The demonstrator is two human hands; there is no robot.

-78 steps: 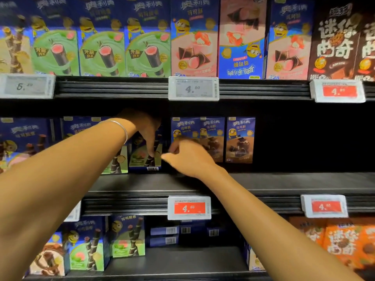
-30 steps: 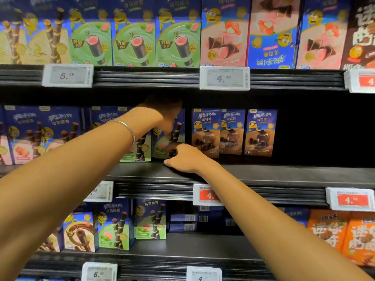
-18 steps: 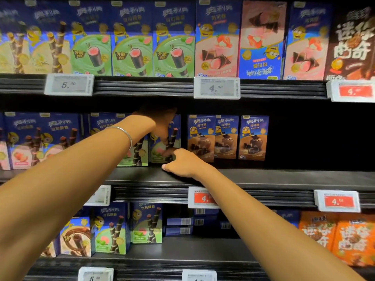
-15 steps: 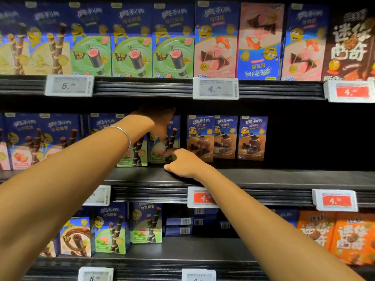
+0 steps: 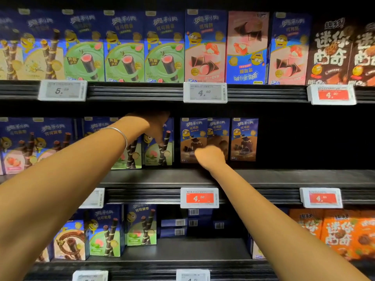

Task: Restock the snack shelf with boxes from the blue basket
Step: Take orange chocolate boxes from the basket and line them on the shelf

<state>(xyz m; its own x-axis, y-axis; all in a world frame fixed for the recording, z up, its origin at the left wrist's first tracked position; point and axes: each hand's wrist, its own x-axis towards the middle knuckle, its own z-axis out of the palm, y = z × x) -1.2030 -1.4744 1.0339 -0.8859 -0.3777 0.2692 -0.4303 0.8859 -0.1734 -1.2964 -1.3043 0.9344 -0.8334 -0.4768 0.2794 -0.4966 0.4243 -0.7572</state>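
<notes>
Green wafer-roll box (image 5: 153, 156) stands mid-frame on the middle shelf (image 5: 284, 177). The left hand (image 5: 156, 126) is arched over its top, fingers draped down the front and gripping it, arm stretched in from lower left. The right hand (image 5: 210, 157) sits just right of it, fingers curled at the brown boxes (image 5: 192, 134) — can't tell if it's holding one.

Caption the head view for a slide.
Left hand grips a green box on the middle shelf; right hand curls before brown boxes.
</notes>
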